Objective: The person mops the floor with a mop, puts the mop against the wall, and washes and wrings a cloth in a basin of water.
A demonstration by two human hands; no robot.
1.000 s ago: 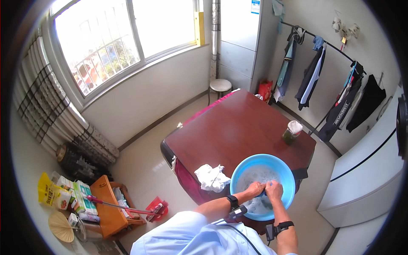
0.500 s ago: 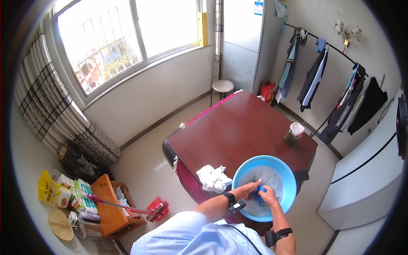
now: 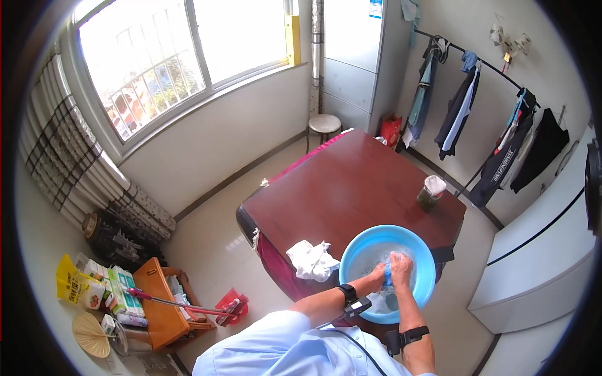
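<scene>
A light blue basin point(image 3: 427, 276) of cloudy, sudsy water point(image 3: 374, 255) stands at the near edge of the table. Over the water, a bunched blue cloth point(image 3: 387, 273) is squeezed between my two hands and mostly covered by them. My left hand point(image 3: 377, 274) is closed on its left side. Fingers curled, my right hand point(image 3: 401, 268) grips it from the right. To the left of the basin lies a crumpled white cloth point(image 3: 311, 260) on the table.
The dark red table point(image 3: 338, 182) carries a lidded jar point(image 3: 431, 192) at its right. A stool point(image 3: 325, 124) stands beyond it. Clothes hang on a rack point(image 3: 461, 103) along the wall. A wooden cabinet point(image 3: 162, 307) and a red dustpan point(image 3: 233, 306) are at lower left.
My right hand has risen and turned, its fingers now pointing up beside my left hand. The blue cloth has shifted slightly up and shows less between them. The view has shifted slightly.
</scene>
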